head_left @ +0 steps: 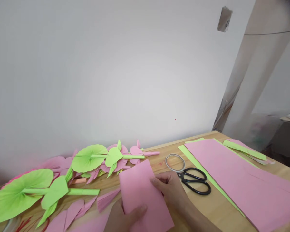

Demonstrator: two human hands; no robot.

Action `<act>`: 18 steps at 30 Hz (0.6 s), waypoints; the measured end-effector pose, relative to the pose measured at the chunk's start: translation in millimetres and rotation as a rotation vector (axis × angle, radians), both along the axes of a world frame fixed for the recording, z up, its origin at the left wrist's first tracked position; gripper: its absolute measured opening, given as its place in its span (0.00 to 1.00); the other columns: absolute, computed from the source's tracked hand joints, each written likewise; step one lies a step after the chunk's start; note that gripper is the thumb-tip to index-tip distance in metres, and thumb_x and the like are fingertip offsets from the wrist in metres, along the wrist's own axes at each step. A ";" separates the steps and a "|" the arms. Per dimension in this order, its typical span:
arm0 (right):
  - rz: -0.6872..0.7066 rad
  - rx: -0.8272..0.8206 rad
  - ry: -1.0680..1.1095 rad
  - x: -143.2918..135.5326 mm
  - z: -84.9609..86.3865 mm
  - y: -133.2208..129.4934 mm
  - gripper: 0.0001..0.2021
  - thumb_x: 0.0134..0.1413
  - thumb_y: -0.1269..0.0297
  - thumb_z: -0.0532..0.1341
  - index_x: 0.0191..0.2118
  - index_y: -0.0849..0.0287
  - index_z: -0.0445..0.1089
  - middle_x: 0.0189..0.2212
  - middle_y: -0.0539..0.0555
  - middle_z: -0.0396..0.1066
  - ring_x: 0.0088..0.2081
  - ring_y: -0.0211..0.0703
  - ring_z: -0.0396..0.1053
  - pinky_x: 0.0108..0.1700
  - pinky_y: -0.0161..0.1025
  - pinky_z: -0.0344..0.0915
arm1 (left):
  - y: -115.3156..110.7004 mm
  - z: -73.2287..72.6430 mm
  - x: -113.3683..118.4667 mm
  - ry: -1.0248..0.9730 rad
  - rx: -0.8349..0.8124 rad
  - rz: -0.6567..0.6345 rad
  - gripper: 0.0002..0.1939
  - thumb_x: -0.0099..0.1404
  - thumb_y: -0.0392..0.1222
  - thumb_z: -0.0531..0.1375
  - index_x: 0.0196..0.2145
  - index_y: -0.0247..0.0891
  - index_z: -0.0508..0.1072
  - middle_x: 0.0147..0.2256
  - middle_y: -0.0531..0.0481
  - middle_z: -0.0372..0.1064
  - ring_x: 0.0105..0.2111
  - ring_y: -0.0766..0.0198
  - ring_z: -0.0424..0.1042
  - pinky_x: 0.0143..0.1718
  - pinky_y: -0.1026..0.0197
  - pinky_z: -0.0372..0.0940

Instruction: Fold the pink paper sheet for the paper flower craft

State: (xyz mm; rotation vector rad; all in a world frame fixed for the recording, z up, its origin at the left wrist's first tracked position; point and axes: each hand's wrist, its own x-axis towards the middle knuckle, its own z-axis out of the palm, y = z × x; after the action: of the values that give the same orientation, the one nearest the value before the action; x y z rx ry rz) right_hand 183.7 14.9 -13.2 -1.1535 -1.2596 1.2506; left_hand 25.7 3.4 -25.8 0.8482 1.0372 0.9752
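Observation:
A pink paper sheet (pixel 141 193) is held just above the wooden table (pixel 215 209), near its front edge. My left hand (pixel 125 219) grips the sheet's lower left part, thumb on top. My right hand (pixel 170 190) pinches its right edge. Black scissors (pixel 195 180) lie just to the right of my right hand. A clear tape ring (pixel 175 162) lies beside the scissors' tips.
Green paper leaves with stems (pixel 91 158) and pink folded petals (pixel 72 212) lie along the wall on the left. A large pink sheet (pixel 244 180) over green paper (pixel 207 177) covers the right of the table. A white wall stands behind.

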 end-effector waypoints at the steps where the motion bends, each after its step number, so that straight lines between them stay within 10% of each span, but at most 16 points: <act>1: -0.001 0.003 0.006 0.1 -0.6 0.3 0.18 0.45 0.54 0.57 0.15 0.61 0.58 0.16 0.44 0.45 0.20 0.31 0.43 0.21 0.34 0.39 | -0.2 0.7 -0.2 -0.020 -0.004 -0.015 0.27 0.41 0.38 0.69 0.40 0.28 0.67 0.35 0.35 0.74 0.38 0.45 0.71 0.39 0.48 0.67; 18: -0.090 0.102 -0.143 0.8 8.0 -3.2 0.17 0.46 0.63 0.54 0.13 0.58 0.50 0.16 0.44 0.41 0.20 0.31 0.41 0.20 0.34 0.37 | -0.8 5.7 0.7 -0.119 -0.070 -0.078 0.23 0.44 0.36 0.68 0.38 0.28 0.68 0.35 0.34 0.73 0.36 0.45 0.72 0.39 0.46 0.65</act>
State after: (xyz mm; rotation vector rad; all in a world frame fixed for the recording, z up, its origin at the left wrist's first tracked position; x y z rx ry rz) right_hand 184.5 11.7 -5.2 -1.2288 -1.3457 1.0403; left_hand 26.3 2.6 -20.1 0.7587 0.9250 0.9080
